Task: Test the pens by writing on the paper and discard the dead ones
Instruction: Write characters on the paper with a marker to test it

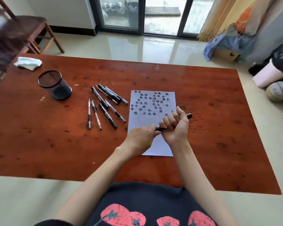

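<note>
Two hands: right hand fisted around black marker; left hand pinches its near end.
Paper: mid-desk, beneath both.
Pens: loose, leftward.

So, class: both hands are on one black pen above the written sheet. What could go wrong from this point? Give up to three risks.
1. The right hand grips the pen in a fist while the left hand pinches its other end; a sudden release could jab or smear the paper.
2. The paper looks unweighted, so it may slide.
3. The loose pens lie mixed, so tested and untested ones could be confused.
</note>
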Action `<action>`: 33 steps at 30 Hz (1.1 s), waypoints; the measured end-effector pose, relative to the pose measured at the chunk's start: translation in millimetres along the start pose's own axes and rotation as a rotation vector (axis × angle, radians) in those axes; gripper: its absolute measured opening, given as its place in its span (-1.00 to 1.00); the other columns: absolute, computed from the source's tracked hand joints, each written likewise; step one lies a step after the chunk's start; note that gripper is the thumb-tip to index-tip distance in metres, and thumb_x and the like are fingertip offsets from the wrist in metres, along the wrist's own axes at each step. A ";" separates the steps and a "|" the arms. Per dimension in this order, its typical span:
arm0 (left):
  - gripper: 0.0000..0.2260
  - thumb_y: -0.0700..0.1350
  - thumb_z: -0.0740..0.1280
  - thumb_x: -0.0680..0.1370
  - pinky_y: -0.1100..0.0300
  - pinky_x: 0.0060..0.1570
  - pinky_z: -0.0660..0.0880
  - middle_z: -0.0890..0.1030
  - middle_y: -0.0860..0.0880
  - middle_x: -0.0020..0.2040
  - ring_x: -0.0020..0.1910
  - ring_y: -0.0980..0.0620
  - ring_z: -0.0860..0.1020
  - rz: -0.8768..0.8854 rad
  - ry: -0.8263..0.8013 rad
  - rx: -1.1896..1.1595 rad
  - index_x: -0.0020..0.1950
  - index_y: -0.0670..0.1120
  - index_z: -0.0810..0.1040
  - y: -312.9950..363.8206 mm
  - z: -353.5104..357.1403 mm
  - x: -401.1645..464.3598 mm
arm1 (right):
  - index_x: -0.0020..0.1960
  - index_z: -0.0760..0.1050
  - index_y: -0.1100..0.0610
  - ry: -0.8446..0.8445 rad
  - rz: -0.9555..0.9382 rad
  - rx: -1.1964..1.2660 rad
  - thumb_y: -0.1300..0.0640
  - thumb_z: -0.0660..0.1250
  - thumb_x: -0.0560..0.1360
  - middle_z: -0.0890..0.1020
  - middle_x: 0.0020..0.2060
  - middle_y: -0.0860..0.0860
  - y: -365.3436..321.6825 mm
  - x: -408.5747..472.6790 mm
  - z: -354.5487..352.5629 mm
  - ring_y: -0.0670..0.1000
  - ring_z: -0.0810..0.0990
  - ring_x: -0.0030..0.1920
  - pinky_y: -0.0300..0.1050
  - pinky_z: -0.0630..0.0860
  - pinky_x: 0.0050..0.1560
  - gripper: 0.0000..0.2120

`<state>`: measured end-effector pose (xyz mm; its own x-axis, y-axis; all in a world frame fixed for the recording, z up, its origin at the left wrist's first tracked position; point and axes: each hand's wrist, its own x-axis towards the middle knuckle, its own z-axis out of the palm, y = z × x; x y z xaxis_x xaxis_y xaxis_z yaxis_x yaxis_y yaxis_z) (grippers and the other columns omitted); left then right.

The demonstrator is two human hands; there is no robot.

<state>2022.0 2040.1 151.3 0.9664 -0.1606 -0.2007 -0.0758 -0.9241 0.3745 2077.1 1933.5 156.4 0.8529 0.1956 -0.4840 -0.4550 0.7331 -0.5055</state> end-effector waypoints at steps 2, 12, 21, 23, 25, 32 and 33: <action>-0.72 -0.02 0.01 0.63 0.04 -0.25 0.26 0.58 -0.23 -0.03 -0.07 -0.26 0.51 -0.006 -0.054 -0.078 0.06 -0.21 0.38 -1.7 -1.9 4.8 | -0.59 0.14 0.03 -0.004 -0.006 0.010 0.11 0.08 0.54 0.13 -0.72 -0.10 -1.0 0.8 -0.8 -0.10 0.05 -0.66 -0.29 0.09 -0.61 -0.48; -0.68 -0.06 -0.05 0.65 0.37 -0.54 0.04 0.15 0.04 -0.43 -0.54 0.20 0.10 0.004 -0.585 -0.977 -0.29 -0.06 0.24 -21.4 -25.8 14.2 | -0.61 0.18 0.03 -0.148 -0.038 -0.013 0.10 0.19 0.39 0.02 -0.66 -0.07 -5.7 -6.9 6.1 -0.03 -0.05 -0.57 -0.26 0.05 -0.58 -0.59; -0.75 0.06 0.09 0.60 0.30 -0.43 0.16 0.30 0.07 -0.40 -0.43 0.11 0.22 -0.254 -0.433 -1.029 -0.16 -0.06 0.38 -74.5 -2.2 6.0 | -0.40 0.43 0.07 -0.020 -0.335 -0.237 -0.11 0.09 0.55 0.50 -0.42 -0.04 -29.7 21.3 -24.5 -0.08 0.49 -0.37 -0.23 0.43 -0.20 -0.57; -0.80 0.06 0.25 0.53 0.20 -0.28 0.35 0.51 -0.05 -0.26 -0.32 0.04 0.42 -0.220 -0.289 -0.737 0.00 -0.06 0.46 -72.5 7.6 11.6 | -0.23 0.50 0.06 0.095 -0.362 -0.524 -0.33 0.06 0.46 0.53 -0.27 0.00 -13.7 21.3 -38.7 -0.09 0.53 -0.25 -0.21 0.46 -0.11 -0.50; -0.72 -0.01 0.30 0.52 0.11 -0.16 0.44 0.63 -0.14 -0.14 -0.18 -0.07 0.55 -0.221 -0.145 -0.423 0.21 -0.02 0.46 -78.2 20.8 9.7 | -0.14 0.55 -0.01 0.153 -0.400 -0.785 -0.50 0.03 0.31 0.54 -0.39 -0.04 -4.2 17.9 -54.9 -0.14 0.49 -0.38 -0.29 0.45 -0.20 -0.38; -0.71 -0.31 0.42 0.37 -0.15 0.02 0.54 0.62 -0.18 -0.06 -0.01 -0.17 0.54 0.042 0.291 -0.010 0.09 -0.23 0.58 -111.5 58.4 3.2 | 0.12 0.51 0.05 -0.184 -0.668 -1.317 0.02 0.30 0.44 0.68 -0.11 0.00 45.5 17.1 -76.8 -0.16 0.60 -0.08 -0.41 0.46 0.00 -0.73; -0.71 -0.30 0.42 0.36 -0.19 0.12 0.48 0.61 -0.17 -0.03 0.04 -0.14 0.51 0.079 0.312 0.058 0.07 -0.22 0.58 -117.3 63.9 5.0 | 0.11 0.48 0.07 -0.206 -0.745 -1.404 0.07 0.30 0.44 0.66 -0.12 0.08 54.9 21.4 -76.7 -0.12 0.58 -0.08 -0.44 0.43 -0.01 -0.74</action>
<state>2020.0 2125.6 48.4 0.9850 -0.1267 0.1168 -0.1583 -0.9327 0.3240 2050.7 1928.0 63.5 0.9473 0.2505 0.1997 0.2933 -0.4274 -0.8551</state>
